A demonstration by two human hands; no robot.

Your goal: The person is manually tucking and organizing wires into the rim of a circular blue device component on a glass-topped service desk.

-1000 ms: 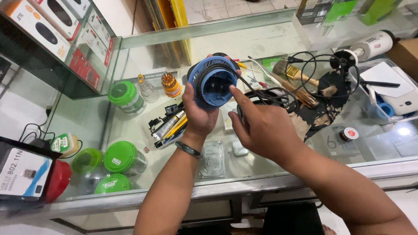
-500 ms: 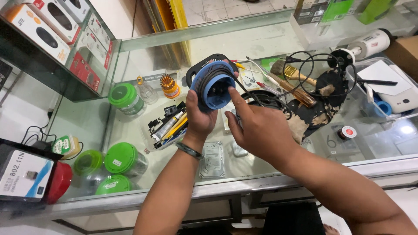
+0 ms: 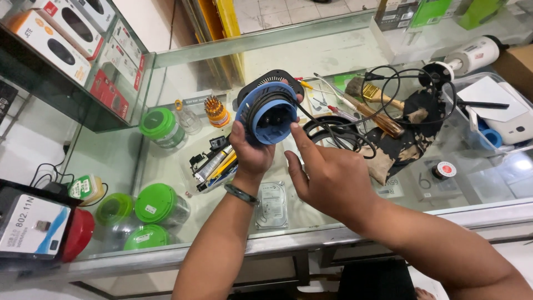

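Note:
My left hand holds up a round blue device with a black grille at its back and a dark opening in its face, above the glass counter. A black cable is wound round its rim and trails off to the right. My right hand is just below and right of it, index finger stretched toward the blue face, fingertip close to the lower edge. A dark bracelet sits on my left wrist.
On the counter lie a black coil of wire, a brush, a torn black cloth, a screwdriver bit set, a tool bundle, green-lidded jars and a white device. Boxed goods stand at left.
My left hand has tilted the blue device so its face points more toward me. My right hand has come off its rim and now points a finger at it.

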